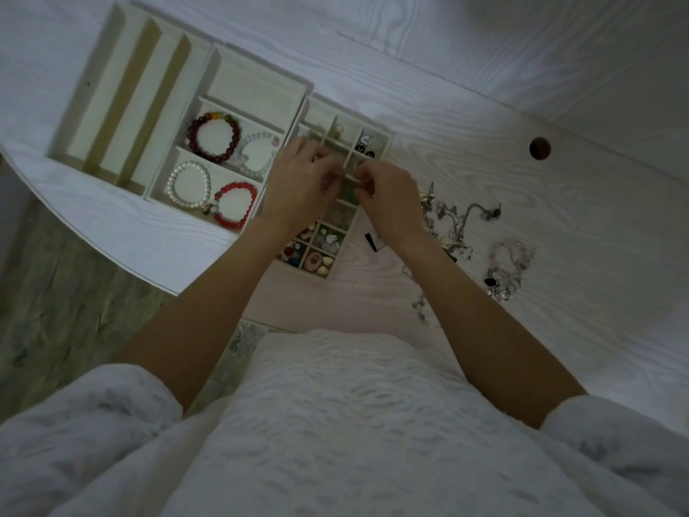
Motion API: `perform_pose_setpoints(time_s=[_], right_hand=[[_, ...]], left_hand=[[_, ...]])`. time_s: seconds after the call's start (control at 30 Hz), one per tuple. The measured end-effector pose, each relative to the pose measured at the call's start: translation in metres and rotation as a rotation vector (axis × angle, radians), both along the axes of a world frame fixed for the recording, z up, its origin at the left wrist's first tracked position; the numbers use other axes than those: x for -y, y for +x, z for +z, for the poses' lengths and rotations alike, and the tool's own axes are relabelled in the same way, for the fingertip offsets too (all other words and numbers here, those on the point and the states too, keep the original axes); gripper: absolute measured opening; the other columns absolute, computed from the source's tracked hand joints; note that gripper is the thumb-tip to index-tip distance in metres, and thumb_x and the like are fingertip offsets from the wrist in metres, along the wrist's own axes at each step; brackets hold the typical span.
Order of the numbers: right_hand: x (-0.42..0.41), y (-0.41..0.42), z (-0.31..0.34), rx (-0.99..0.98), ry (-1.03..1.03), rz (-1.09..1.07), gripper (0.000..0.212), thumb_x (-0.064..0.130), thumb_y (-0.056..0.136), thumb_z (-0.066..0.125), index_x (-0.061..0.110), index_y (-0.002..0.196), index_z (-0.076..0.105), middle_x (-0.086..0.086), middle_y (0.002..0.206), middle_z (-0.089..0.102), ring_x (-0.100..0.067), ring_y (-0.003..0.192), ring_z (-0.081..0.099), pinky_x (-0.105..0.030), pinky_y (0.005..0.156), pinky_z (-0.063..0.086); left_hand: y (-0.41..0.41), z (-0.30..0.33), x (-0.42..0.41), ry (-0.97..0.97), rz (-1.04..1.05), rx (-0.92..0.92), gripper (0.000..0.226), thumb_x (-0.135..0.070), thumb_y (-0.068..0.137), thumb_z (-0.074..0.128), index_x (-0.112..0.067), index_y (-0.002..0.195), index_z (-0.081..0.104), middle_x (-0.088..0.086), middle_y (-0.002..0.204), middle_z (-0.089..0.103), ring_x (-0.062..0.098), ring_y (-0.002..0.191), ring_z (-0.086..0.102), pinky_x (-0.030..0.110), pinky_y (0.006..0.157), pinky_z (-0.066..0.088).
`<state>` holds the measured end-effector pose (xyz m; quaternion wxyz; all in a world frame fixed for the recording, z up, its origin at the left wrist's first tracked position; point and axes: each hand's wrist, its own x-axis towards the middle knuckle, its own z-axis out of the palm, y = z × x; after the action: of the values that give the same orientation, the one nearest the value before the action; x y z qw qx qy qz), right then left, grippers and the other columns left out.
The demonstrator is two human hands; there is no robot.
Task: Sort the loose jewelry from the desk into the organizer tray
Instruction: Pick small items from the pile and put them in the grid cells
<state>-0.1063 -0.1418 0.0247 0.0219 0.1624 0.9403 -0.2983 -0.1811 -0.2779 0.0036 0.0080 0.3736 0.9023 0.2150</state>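
Both hands are meeting over the middle of the small-compartment tray [386, 138], which is sitting on the white wood-grain surface [522, 203] near its front edge. The left hand [298, 182] is hovering with fingers curled inward, and the right hand [389, 197] is curling its fingers the same way; their fingertips are almost touching, and they seem to be pinching some tiny piece between them, though what it is cannot be told. The tray's near compartments are holding small earrings and charms [317, 251], and its far ones a few more pieces. Just beside it, toward the left edge of the surface, a wider tray [257, 61] is holding a dark red bracelet [213, 136], a clear bracelet [257, 153], a pearl bracelet [188, 183] and a bright red bracelet [235, 210]. Farther left, a tray with long slots [123, 24] is lying at the corner. A heap of loose chains [460, 225] and a pale beaded bracelet [509, 268] are lying to the right of the hands.
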Motion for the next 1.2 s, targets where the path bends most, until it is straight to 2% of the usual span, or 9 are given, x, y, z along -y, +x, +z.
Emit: perform_pose_setpoints(time_s=[0.13,0.3,0.43,0.6,0.73,0.8,0.87,1.07,1.2], right_hand=[[0.001,-0.001,-0.006,-0.019,0.112,0.108,0.019,0.002,0.086,0.055,0.009,0.098,0.067,-0.013,0.092,0.065,-0.027,0.091,0.056,-0.032,0.067,0.045],[-0.002,0.011,-0.007,-0.106,0.182,0.246,0.017,0.004,0.085,0.055,0.006,0.095,0.068,-0.012,0.084,0.07,-0.031,0.082,0.055,-0.034,0.066,0.044],[-0.004,0.033,-0.004,-0.094,0.208,0.317,0.035,0.001,0.083,0.054,0.008,0.116,0.062,-0.01,0.096,0.07,-0.032,0.093,0.054,-0.037,0.072,0.041],[-0.029,0.071,-0.003,-0.151,0.111,0.087,0.027,0.002,0.086,0.053,0.008,0.11,0.063,-0.008,0.108,0.064,-0.027,0.099,0.052,-0.024,0.084,0.034],[-0.06,0.093,-0.011,-0.035,0.16,-0.186,0.02,0.012,0.088,0.055,0.009,0.105,0.065,-0.012,0.103,0.063,-0.033,0.098,0.052,-0.034,0.084,0.037],[-0.071,0.094,-0.015,0.051,0.212,-0.164,0.028,0.02,0.089,0.048,0.006,0.106,0.065,-0.016,0.105,0.062,-0.035,0.1,0.051,-0.04,0.088,0.038],[-0.077,0.093,-0.019,0.105,0.201,-0.133,0.029,0.013,0.088,0.05,0.003,0.11,0.064,-0.021,0.11,0.06,-0.037,0.103,0.051,-0.042,0.09,0.039],[-0.09,0.104,-0.023,0.018,0.062,-0.157,0.017,0.008,0.088,0.057,0.007,0.099,0.069,-0.012,0.106,0.061,-0.026,0.098,0.054,-0.028,0.078,0.04],[-0.117,0.108,-0.023,-0.054,0.29,-0.279,0.021,0.006,0.085,0.052,0.004,0.099,0.067,-0.016,0.103,0.061,-0.036,0.096,0.054,-0.037,0.085,0.039]], left_hand=[[0.014,-0.006,0.018,0.021,0.011,0.035,0.022,-0.031,0.082,0.056,-0.014,0.09,0.068,0.006,0.089,0.065,0.03,0.089,0.056,0.033,0.073,0.037],[0.026,-0.012,0.025,0.019,-0.015,-0.014,0.016,-0.024,0.082,0.064,-0.013,0.092,0.07,0.004,0.088,0.067,0.027,0.083,0.055,0.031,0.071,0.036],[0.028,-0.012,0.024,0.027,-0.018,-0.049,0.021,-0.027,0.083,0.057,-0.014,0.09,0.072,0.004,0.089,0.067,0.027,0.082,0.054,0.032,0.069,0.038],[0.033,-0.012,0.024,0.0,0.003,-0.071,0.018,-0.026,0.084,0.059,-0.016,0.092,0.071,0.003,0.091,0.066,0.028,0.084,0.054,0.034,0.071,0.038],[0.049,-0.009,0.024,-0.031,0.023,-0.02,0.027,-0.037,0.081,0.06,-0.018,0.097,0.069,0.003,0.093,0.065,0.027,0.087,0.054,0.036,0.072,0.042],[0.06,-0.009,0.024,-0.047,0.016,0.012,0.033,-0.044,0.077,0.062,-0.02,0.099,0.07,0.002,0.096,0.065,0.026,0.091,0.054,0.036,0.074,0.041],[0.07,-0.007,0.023,-0.063,-0.004,0.029,0.039,-0.047,0.075,0.061,-0.02,0.101,0.07,0.002,0.098,0.065,0.027,0.094,0.055,0.036,0.076,0.04],[0.081,0.001,0.013,-0.133,-0.028,0.039,0.038,-0.027,0.073,0.077,-0.019,0.109,0.07,0.001,0.105,0.066,0.03,0.099,0.056,0.039,0.08,0.04],[0.085,0.002,0.01,-0.172,0.007,0.01,0.035,-0.023,0.076,0.074,-0.02,0.11,0.07,-0.002,0.105,0.066,0.028,0.098,0.055,0.038,0.08,0.038]])
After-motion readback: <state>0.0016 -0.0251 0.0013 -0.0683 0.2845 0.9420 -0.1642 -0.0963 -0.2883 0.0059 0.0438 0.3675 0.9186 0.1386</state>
